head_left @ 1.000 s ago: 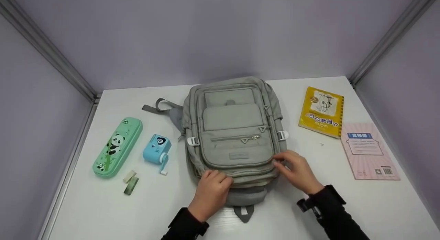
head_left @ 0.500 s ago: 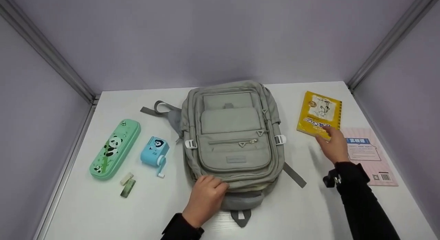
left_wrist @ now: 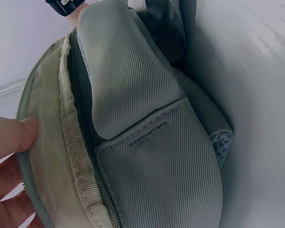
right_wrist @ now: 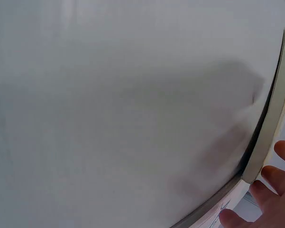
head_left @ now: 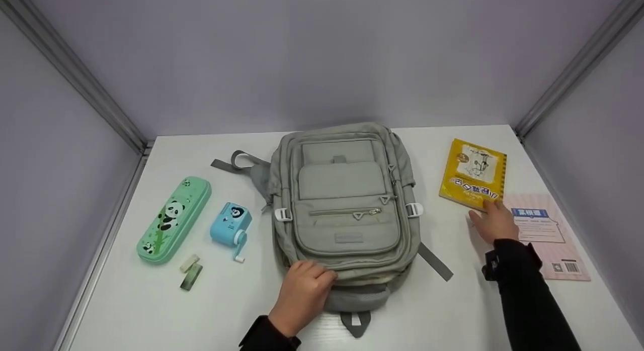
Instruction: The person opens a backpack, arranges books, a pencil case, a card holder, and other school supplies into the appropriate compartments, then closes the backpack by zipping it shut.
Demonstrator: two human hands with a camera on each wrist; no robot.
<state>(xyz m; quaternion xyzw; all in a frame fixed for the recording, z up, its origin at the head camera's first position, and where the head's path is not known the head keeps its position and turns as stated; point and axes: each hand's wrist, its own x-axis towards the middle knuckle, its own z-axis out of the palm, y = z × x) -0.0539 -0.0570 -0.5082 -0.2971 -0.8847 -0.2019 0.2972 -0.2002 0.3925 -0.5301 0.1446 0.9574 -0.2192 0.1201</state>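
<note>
While left grip (head_left: 303, 294) pinches backpack (head_left: 344, 182), yellow book (head_left: 474, 171) lies beyond right grip (head_left: 495, 224).

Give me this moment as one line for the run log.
left hand: grips open zippered edge of grey fabric backpack; right hand: at near corner of yellow rectangular book, contact unclear; pink striped booklet: lies flat

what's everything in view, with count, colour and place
backpack: one, grey, middle of table
panda case: one, green, left
crank sharpener: one, blue, between case and backpack
small blocks: two, one pale, one green, near case
sketch-cover book: one, yellow, right of backpack
striped book: one, pink, nearer, right edge
table: one, white, under these
walls: three, greyish purple, back and sides
metal posts: two, grey, back corners
left hand: one, black-sleeved, gripping backpack
right hand: one, black-sleeved, by yellow book
</note>
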